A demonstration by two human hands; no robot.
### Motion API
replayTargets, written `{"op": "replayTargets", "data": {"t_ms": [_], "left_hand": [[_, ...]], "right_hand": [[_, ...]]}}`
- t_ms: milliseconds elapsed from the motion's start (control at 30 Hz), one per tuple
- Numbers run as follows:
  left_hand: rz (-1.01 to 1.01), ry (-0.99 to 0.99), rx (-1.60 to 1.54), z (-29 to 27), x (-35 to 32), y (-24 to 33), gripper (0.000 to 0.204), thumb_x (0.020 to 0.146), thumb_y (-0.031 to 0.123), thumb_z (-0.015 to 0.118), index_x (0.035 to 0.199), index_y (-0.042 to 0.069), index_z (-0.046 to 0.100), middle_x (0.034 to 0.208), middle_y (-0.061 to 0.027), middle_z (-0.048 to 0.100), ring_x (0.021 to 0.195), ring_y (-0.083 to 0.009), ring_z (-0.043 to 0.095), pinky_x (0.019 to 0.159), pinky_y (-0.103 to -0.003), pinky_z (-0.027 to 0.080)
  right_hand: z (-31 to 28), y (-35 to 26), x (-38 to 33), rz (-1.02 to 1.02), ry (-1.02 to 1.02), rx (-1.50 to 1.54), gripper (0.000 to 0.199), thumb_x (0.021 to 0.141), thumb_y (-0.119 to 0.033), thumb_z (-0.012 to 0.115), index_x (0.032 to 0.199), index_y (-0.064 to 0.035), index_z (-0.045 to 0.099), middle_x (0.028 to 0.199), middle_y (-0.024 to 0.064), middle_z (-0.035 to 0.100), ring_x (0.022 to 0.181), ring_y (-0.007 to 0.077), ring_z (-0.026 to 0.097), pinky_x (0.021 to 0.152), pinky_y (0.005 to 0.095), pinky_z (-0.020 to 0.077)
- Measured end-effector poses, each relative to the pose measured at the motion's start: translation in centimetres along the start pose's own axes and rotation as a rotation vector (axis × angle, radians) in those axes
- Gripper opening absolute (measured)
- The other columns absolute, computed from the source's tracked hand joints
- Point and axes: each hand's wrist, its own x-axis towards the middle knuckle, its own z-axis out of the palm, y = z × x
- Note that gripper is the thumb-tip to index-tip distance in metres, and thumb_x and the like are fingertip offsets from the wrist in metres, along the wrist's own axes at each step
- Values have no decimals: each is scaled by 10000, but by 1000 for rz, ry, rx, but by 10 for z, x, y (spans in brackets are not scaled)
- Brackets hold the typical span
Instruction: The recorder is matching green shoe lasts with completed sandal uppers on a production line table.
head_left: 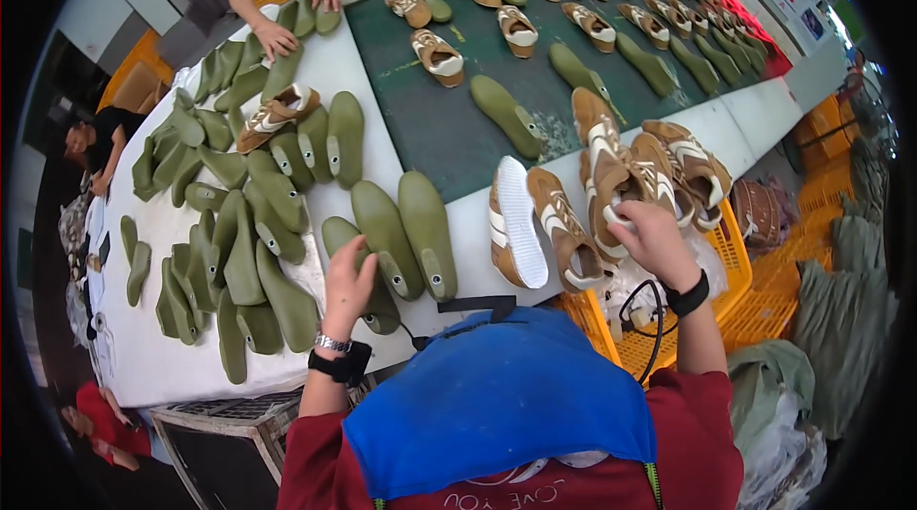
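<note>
My left hand has its fingers apart at the table's near edge. It lies over a green shoe last, partly covering it, and I see nothing gripped in it. Two more lasts, a middle one and a right one, lie just beyond. My right hand is closed on the heel opening of a brown sneaker with white stripes. More brown sneakers crowd behind that hand. Left of it rest one sneaker on its side, white sole showing, and an upright sneaker.
A dark green conveyor belt carries rows of sneakers and lasts. Many lasts cover the white table at left, with a sneaker among them. Across stands a co-worker, hands on lasts. Yellow crates stand at right.
</note>
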Motion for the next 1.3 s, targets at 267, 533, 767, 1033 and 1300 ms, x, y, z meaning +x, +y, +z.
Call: {"op": "replayTargets", "data": {"t_ms": [267,533,767,1033,1300], "left_hand": [[-273,87,-86,-4,-54,-53,332,783,150,621,1067,-11,563,992,-175,610,934,-308,582,823,-356,447],[74,74,14,14,-46,-42,482,686,234,708,1067,-4,532,1151,-217,468,1093,-388,426,922,-435,366],[98,228,-54,15,-61,-68,291,607,77,615,883,1,562,991,-176,508,934,-348,481,798,-432,411],[-1,132,-106,47,-75,-59,328,715,154,599,1010,43,508,1140,-150,431,1194,-319,348,961,-490,313],[-167,184,-359,10,-91,-86,366,841,210,548,1132,-2,480,1141,-183,486,1075,-322,465,940,-371,377]], "right_hand": [[44,16,-4,-63,-245,-209,207,710,-241,615,762,-41,607,689,161,605,697,345,589,667,427,469],[37,-98,103,-389,-360,27,265,776,-207,583,979,-37,597,815,163,622,768,348,588,688,417,472],[136,-217,210,-728,-619,4,272,782,-238,565,1000,-83,618,779,182,630,744,370,599,686,424,483],[260,-239,287,-56,-638,-59,669,793,-305,588,1345,-76,286,1008,247,584,671,321,634,552,381,522],[331,-196,316,-336,-465,-107,402,759,-251,592,1108,-105,457,891,242,608,812,398,584,715,466,463]]}}
